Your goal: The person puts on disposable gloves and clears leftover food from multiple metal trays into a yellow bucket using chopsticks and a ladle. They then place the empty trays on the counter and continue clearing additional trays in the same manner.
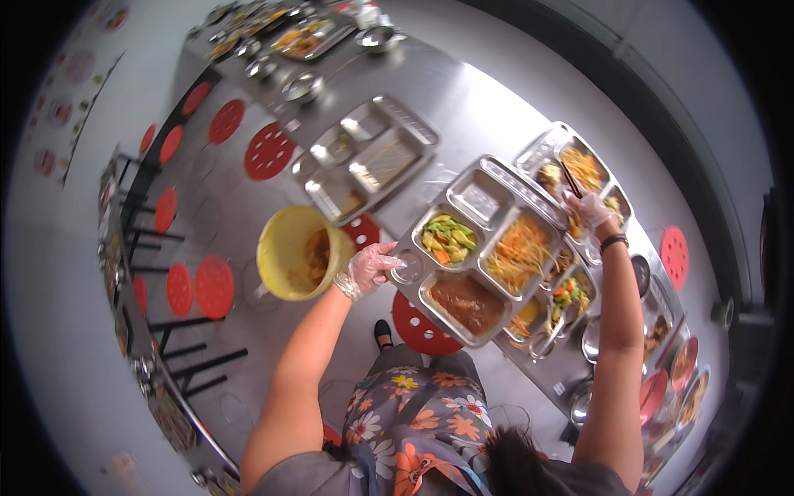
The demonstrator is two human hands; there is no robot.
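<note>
My left hand [374, 268], in a clear plastic glove, grips the corner of a steel compartment tray [409, 266]. That tray holds cut green vegetables [448, 239], shredded orange and pale vegetables [518, 253] and a brown sauce or stew [469, 304]; its upper compartment is nearly bare. My right hand [589, 209], gloved too, holds dark chopsticks [570, 177] over another food-filled steel tray [552, 139] behind the first. A third tray [558, 310] with mixed food lies partly under the held one. Farther left, a mostly emptied tray [378, 161] rests at the table's edge.
A yellow bucket [273, 254] with brown food waste stands left of my left hand. The steel table [459, 111] runs diagonally, with bowls [303, 87] and trays at its far end. Red round stools [268, 150] stand beside it. Pink bowls [653, 397] lie at the lower right.
</note>
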